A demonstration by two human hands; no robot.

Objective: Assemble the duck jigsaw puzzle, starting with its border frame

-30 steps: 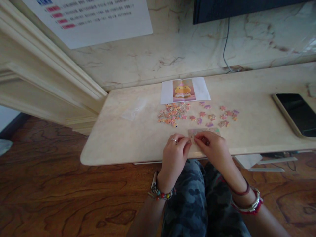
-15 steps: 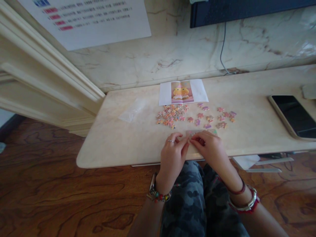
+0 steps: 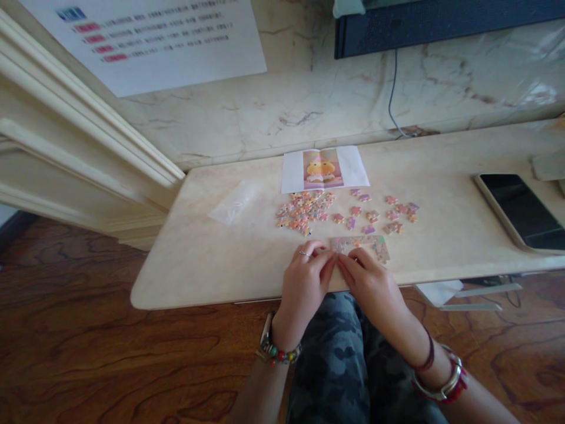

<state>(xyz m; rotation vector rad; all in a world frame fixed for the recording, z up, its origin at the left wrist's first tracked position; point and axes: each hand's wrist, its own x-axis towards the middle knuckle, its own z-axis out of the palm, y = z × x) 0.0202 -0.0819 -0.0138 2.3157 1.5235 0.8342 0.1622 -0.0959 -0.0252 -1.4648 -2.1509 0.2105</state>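
Apparently a home (wood-grained floor (image 3: pixel 189 353), marble-patterned wall (image 3: pixel 229 118)).

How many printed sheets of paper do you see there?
2: the text sheet on the wall at upper left, cut off by the frame edge, and the picture sheet on the table, behind the puzzle pieces. No other shows.

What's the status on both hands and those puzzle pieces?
Left hand and right hand close together by patterned card, hold unclear. Puzzle pieces loose, heaped and scattered beyond. Clear bag farther left, apart from both hands.
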